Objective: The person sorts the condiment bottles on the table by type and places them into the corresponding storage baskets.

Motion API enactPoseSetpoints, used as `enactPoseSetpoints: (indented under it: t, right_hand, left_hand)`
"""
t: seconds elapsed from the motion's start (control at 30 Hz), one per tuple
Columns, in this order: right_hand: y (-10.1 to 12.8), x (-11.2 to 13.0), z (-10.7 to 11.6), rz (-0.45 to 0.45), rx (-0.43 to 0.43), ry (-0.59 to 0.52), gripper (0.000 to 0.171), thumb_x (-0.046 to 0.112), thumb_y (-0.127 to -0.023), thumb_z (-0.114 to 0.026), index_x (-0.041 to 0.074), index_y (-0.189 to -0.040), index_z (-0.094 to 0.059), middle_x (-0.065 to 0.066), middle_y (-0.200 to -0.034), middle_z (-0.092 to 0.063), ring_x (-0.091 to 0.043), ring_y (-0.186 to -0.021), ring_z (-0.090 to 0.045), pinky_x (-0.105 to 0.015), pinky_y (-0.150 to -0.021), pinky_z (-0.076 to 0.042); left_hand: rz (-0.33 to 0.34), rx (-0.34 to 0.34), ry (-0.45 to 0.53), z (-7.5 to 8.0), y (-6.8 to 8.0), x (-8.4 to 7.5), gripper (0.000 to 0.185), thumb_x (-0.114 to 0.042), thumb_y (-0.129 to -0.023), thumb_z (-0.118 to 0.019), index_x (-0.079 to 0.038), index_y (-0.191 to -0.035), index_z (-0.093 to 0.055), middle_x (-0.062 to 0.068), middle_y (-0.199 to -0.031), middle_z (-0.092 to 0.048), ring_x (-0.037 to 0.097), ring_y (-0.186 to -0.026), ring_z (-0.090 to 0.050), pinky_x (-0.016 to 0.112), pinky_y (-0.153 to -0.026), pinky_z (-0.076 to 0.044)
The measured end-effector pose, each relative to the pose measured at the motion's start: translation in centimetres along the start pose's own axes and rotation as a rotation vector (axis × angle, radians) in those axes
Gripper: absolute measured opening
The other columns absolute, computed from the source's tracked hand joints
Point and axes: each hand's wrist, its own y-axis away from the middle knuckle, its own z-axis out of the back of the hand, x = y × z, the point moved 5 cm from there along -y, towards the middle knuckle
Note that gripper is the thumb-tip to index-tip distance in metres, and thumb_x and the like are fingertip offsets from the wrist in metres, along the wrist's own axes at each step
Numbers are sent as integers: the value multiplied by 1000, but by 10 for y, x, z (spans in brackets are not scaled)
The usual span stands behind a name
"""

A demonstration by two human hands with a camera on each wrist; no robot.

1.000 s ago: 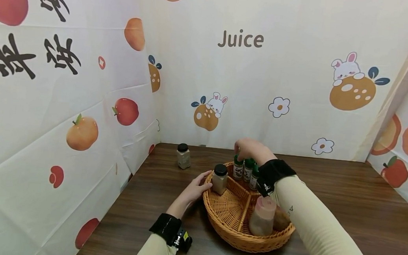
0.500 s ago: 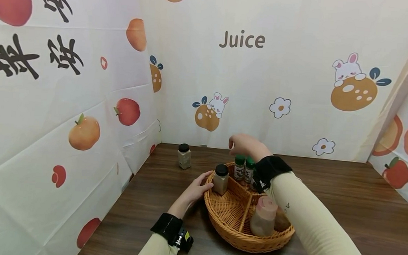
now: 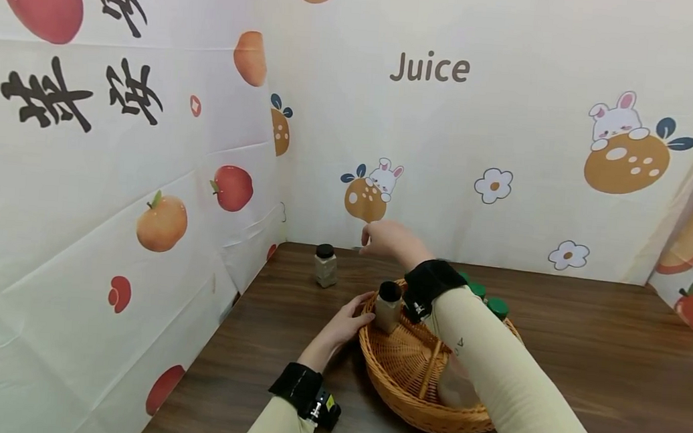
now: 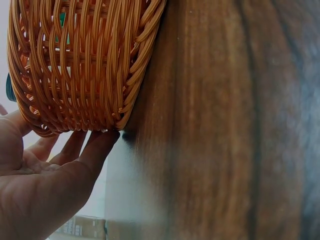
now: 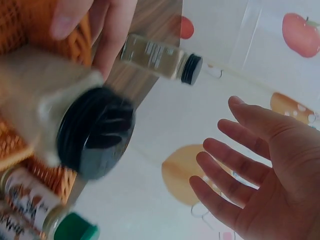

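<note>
The spice jar (image 3: pixel 325 265) with the black lid stands alone on the bench near its far left corner, outside the basket (image 3: pixel 390 370) and close to the printed wall, and the right hand (image 3: pixel 386 241) now hangs in the air just to the right of it and above, nearer the jar than anything else. A second ago that hand was over the green-capped bottles (image 3: pixel 485 297) at the back of the basket; half a second ago it had lifted clear of them, and now it has swung leftward past the basket's rim, empty, with its fingers (image 5: pixel 227 165) spread and relaxed (the right wrist view shows the open palm and the lone jar lying beyond it). So the green-capped bottles look set down and finished with, and the reach has turned, as far as one can judge, toward the jar that stands outside. The left hand (image 3: pixel 348 324) has not shifted: it rests against the left side of the basket, fingers straight along the woven wall, thumb near a second black-lidded jar (image 3: pixel 388 306) that stands inside at the left rim. A pink-capped bottle (image 3: pixel 455 385) in the near compartment is now mostly hidden behind the right sleeve (image 3: pixel 492 381). The basket itself sits on the bench as before, towards the middle.
</note>
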Motion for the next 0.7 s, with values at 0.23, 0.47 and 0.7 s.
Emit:
enactPoseSetpoints:
  t: [0.23, 0.47, 0.7]
  right_hand:
    - [-20, 23, -9, 14, -18, -94, 24, 27, -94, -69, 9, -111, -70, -8, -112, -70, -23, -97, -62, -37, -90, -53]
    - [-35, 38, -14, 36, -45, -69, 26, 26, -94, -69, 7, -112, -70, -9, -111, -69, -23, -98, -60, -36, -89, -52]
    - [-50, 46, -26, 32, -54, -71, 25, 25, -94, -69, 7, -112, -69, -8, -110, -69, -22, -97, -61, -35, -87, -53]
  left_hand:
    - [-1, -13, 40, -3, -1, -1, 53, -12, -104, -50, -4, -154, -34, 28, -151, -41, 40, -134, -48, 41, -102, -48]
    - [-11, -26, 47, -5, -2, -2, 50, -8, -102, -53, -4, -150, -41, 24, -147, -47, 31, -124, -53, 32, -93, -47]
    - [40, -66, 44, -9, -2, 1, 54, -6, -99, -52, -10, -152, -41, 17, -157, -39, 31, -139, -39, 43, -109, -38]
